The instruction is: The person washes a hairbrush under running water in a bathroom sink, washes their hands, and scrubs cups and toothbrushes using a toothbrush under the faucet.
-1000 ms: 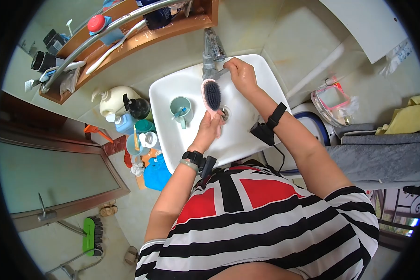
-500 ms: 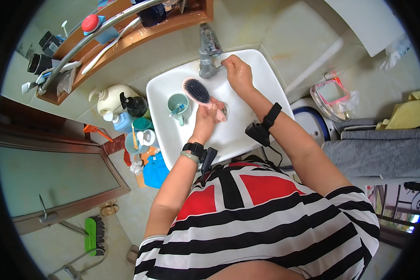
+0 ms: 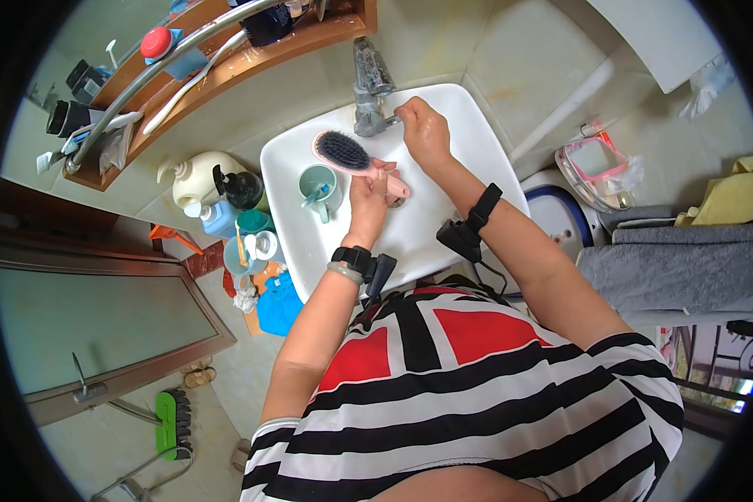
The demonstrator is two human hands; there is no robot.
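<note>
My left hand [image 3: 370, 205] is closed around the handle of a pink hairbrush [image 3: 343, 151], over the white sink [image 3: 443, 238]. The dark bristles face up and the head points to the upper left. My right hand [image 3: 425, 130] is closed at the lever of the metal faucet [image 3: 372, 88], at the sink's back edge. Close to the brush, a pale green cup [image 3: 319, 191] with something blue inside stands in the basin on the left. The drain is mostly hidden behind the brush handle and my left hand.
Pump bottles [image 3: 207, 180] crowd the left side of the sink. Above, a wooden shelf [image 3: 217, 79] with a metal rail holds toiletries. Grey towels [image 3: 669, 268] hang at the right, near a pink-rimmed basket [image 3: 594, 163]. A glass door [image 3: 109, 322] stands at the left.
The brush has turned in my left hand, its head swinging left and its handle end rising to the right. My right hand stays at the faucet lever.
</note>
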